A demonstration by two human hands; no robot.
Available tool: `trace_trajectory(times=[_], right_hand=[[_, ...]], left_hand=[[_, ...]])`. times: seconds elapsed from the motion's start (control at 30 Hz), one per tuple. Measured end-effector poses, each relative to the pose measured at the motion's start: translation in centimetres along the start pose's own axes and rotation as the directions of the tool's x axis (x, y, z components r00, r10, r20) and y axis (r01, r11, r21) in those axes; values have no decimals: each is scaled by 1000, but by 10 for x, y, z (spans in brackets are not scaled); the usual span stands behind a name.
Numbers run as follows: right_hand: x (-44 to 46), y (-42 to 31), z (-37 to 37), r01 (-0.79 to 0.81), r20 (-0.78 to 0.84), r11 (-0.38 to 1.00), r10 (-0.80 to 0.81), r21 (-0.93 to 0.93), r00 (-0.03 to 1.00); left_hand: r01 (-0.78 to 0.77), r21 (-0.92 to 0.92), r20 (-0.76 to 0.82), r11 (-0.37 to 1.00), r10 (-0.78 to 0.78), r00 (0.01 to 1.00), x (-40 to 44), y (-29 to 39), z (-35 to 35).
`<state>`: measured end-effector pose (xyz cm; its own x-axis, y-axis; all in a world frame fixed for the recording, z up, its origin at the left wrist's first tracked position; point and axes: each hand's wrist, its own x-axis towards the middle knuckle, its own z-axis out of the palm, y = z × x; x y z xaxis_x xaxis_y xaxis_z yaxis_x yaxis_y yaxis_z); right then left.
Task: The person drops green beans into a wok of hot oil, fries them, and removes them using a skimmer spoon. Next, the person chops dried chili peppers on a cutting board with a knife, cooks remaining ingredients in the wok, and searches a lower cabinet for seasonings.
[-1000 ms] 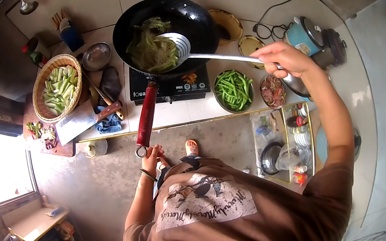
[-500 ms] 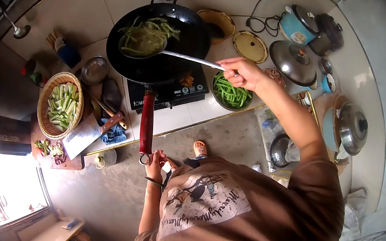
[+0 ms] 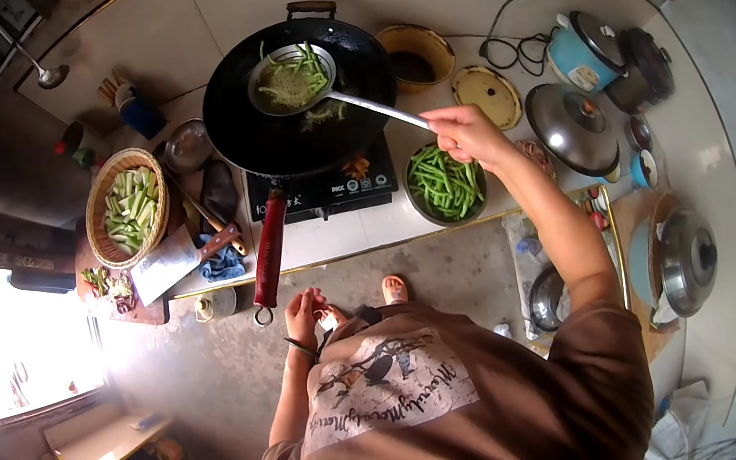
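Plainly, the grip of the right hand (image 3: 468,134) is closed around a slotted skimmer (image 3: 373,108); its long axis runs far and left to green beans (image 3: 296,81) over the wok (image 3: 273,144); the left hand (image 3: 305,310), nearer the red wok handle (image 3: 269,256), curls loosely, contents unclear.

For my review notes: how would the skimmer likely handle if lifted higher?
The skimmer is probably stiff, given its long, straight, metal-looking handle. It would likely feel front-heavy, since green beans sit at the end far from the right hand. Some beans might slide off if it tilts, as they appear to lie loose.
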<state>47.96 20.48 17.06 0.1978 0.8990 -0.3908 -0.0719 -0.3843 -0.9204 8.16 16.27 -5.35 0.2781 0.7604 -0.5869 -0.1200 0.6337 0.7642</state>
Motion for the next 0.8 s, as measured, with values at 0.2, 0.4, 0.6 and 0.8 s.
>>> trace_trajectory(times=[0.2,0.4,0.6,0.8], right_hand=[[-10,-14,-16,73,-74,987,-84,-140,994],[-29,-11,-11,21,-24,1000,-21,-6,999],[-46,-8,8,17,74,994,-26,112,997],[-29,-13,0,98,-61,988,-106,-116,993]], left_hand=[[27,27,-33,999,-26,999,2,-4,4],[43,37,-39,998,-41,998,7,-5,11],[47,62,-31,997,-45,999,9,-11,10],[29,58,-28,998,-27,999,2,-6,14]])
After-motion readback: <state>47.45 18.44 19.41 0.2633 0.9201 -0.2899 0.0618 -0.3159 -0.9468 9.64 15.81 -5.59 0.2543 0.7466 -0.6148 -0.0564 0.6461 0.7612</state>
